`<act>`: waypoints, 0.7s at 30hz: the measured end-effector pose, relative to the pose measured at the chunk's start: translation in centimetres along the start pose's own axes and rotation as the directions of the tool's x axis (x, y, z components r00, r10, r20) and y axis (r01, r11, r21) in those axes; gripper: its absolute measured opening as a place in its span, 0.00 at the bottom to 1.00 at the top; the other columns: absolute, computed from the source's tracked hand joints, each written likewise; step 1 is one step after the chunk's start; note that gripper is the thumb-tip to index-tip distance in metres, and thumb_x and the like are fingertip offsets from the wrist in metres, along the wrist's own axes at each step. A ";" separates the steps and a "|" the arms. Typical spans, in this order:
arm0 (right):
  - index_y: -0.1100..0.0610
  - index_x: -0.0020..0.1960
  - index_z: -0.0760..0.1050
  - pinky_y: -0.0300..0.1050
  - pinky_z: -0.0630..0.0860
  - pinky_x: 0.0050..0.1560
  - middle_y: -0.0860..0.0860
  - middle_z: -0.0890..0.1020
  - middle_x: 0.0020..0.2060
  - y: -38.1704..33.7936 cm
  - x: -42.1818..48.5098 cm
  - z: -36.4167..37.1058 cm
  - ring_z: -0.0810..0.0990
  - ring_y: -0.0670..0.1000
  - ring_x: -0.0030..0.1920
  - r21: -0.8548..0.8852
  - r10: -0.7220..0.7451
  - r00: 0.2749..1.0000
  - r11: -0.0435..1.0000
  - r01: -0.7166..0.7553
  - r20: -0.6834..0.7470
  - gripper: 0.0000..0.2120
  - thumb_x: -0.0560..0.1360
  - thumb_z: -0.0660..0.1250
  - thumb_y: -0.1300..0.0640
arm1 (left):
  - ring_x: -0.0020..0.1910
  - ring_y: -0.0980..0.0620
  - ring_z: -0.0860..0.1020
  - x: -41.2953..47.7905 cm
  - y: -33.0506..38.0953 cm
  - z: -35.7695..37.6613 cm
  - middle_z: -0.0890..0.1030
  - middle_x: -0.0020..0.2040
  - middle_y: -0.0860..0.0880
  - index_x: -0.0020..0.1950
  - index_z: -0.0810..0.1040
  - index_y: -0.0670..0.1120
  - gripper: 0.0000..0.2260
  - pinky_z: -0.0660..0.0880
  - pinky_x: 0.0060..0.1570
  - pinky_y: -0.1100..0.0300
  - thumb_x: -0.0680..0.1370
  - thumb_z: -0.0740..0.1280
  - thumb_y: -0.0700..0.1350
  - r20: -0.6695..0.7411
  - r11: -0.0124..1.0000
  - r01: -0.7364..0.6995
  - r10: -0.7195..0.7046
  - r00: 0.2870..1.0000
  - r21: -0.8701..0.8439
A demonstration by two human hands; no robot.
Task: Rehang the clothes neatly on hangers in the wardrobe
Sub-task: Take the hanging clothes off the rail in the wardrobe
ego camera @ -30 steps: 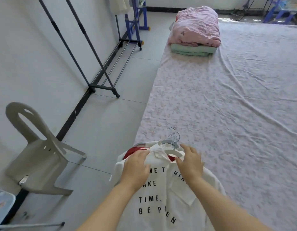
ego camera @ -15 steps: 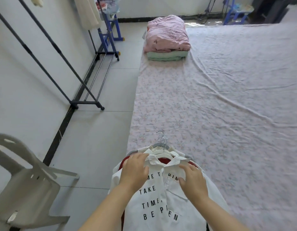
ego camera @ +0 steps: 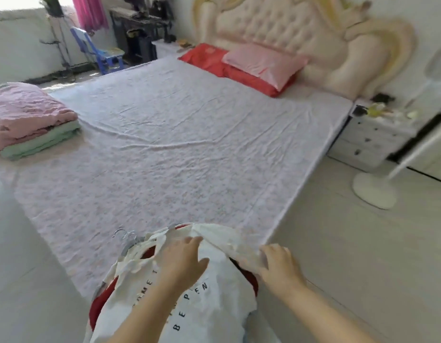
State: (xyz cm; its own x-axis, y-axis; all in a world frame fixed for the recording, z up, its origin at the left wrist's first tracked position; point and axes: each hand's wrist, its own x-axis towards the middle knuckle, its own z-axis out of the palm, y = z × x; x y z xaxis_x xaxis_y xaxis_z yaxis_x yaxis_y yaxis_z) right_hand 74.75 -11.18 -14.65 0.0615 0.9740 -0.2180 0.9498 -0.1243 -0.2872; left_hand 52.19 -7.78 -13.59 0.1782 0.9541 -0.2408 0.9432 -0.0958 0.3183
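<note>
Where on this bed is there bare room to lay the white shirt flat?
The broad middle of the sheet is bare, bordered by the folded blankets at left, the pillows at the headboard and the near corner. That corner is crowded: the white shirt, red garment and hanger hooks stack there.

Bed: you face a wide bed [ego camera: 177, 144] under a pale, creased floral sheet; it fills the middle of the room.
Headboard: far right, a tufted cream headboard [ego camera: 276, 28] with gilt scrolls stands against the white wall [ego camera: 412, 11].
Pillows: a pink pillow [ego camera: 264, 61] lies on a red pillow [ego camera: 209, 58], just in front of the headboard.
Blankets: at your left, a folded pink blanket [ego camera: 23, 115] sits on a folded green blanket [ego camera: 41, 142] on the bed.
Nightstand: right of the bed you have a white nightstand [ego camera: 373, 137] with drawers; its cluttered top is blurred.
Fan: a white fan base [ego camera: 373, 191] stands on the floor near the nightstand.
Far left corner: a blue chair [ego camera: 100, 52], a dark desk [ego camera: 140, 28] and a pink curtain [ego camera: 89, 12]; daylight glares at the window [ego camera: 14, 1].
Floor: a pale floor [ego camera: 363, 243] lies on both sides of the bed.
</note>
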 end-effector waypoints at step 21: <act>0.49 0.70 0.61 0.41 0.66 0.62 0.47 0.68 0.65 35.1 -61.9 -1.0 0.65 0.50 0.65 0.376 0.973 0.131 0.195 -0.906 -0.188 0.21 0.78 0.59 0.51 | 0.69 0.51 0.64 -35.1 56.8 23.5 0.66 0.70 0.53 0.73 0.59 0.53 0.25 0.58 0.67 0.55 0.77 0.59 0.57 0.487 0.084 -0.996 0.872 0.054 -0.040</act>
State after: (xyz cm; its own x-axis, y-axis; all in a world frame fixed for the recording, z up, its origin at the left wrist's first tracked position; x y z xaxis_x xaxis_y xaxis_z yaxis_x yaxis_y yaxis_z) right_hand 104.56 -75.67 -10.27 0.9903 0.0421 -0.1324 0.0135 -0.9777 -0.2096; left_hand 106.11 -53.35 -8.57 0.9684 -0.1700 -0.1826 -0.1090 -0.9467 0.3031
